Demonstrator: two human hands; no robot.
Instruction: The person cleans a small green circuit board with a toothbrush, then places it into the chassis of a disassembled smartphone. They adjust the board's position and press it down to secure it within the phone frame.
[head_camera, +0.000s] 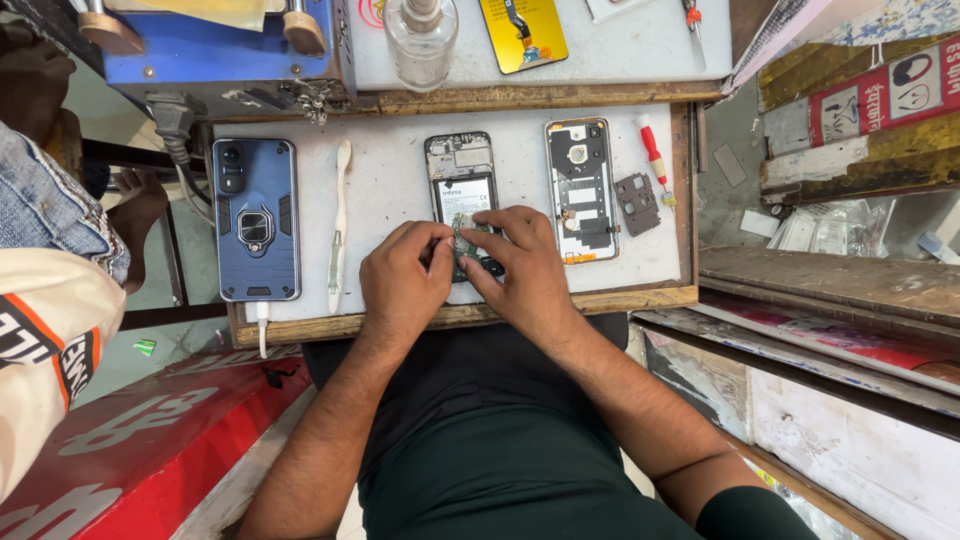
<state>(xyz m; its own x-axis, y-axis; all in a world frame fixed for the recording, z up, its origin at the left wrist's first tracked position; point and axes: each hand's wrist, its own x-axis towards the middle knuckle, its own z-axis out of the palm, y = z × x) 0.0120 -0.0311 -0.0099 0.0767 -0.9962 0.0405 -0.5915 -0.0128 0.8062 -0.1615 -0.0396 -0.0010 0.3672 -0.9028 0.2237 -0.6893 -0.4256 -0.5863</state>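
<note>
I saw both hands working on the opened phone (461, 190), which lay face down on the white desk (390, 180) with its back cover removed. My left hand (403, 283) was curled, with the thumb and forefinger pinched together over the lower part of the phone; I could not tell whether something small was held between them. My right hand (522, 268) rested just beside the left one, its fingers bent and pressing down on the same lower part of the phone, where a small green board showed between the fingertips. The two hands were nearly touching each other.

To the right of the right hand lay the removed back frame (581, 190), long and dark, and beyond it a small dark plate (637, 203) and a screwdriver with a red handle (654, 158). To the left of the left hand lay a white plastic opening tool (339, 225), and further left a blue phone in a rugged case (256, 218) with a ring on its back and a white cable plugged into its lower end. Beyond the hands, on the farther board, stood a clear bottle (421, 35) and a yellow card (523, 32). At the far left, another person's knee in jeans (45, 205) was visible.
</note>
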